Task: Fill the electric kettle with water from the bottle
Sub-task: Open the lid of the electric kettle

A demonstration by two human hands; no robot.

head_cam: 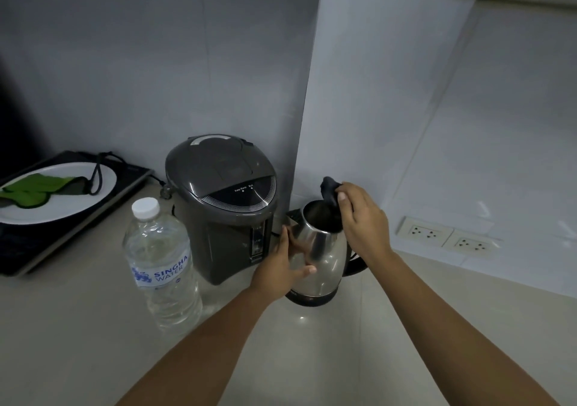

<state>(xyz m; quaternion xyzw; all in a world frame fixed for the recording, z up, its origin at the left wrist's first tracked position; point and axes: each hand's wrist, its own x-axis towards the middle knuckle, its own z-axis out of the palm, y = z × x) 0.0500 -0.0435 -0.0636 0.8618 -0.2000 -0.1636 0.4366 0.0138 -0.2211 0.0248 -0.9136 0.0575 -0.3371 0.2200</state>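
A steel electric kettle stands on the desk beside a grey hot-water dispenser — left hand spread flat against its side, right hand pinching the raised black lid. The capped water bottle stands upright nearby, left.

Both bare forearms reached forward from the bottom of the view, converging toward the middle. The left hand lay flat and open with its palm pressed sideways against a rounded body, fingers stretched upward along it and the thumb pointing off to the right. The right hand was raised higher, wrist bent, its fingers curled down and pinching a dark part at its fingertips, the back of the hand facing the camera.
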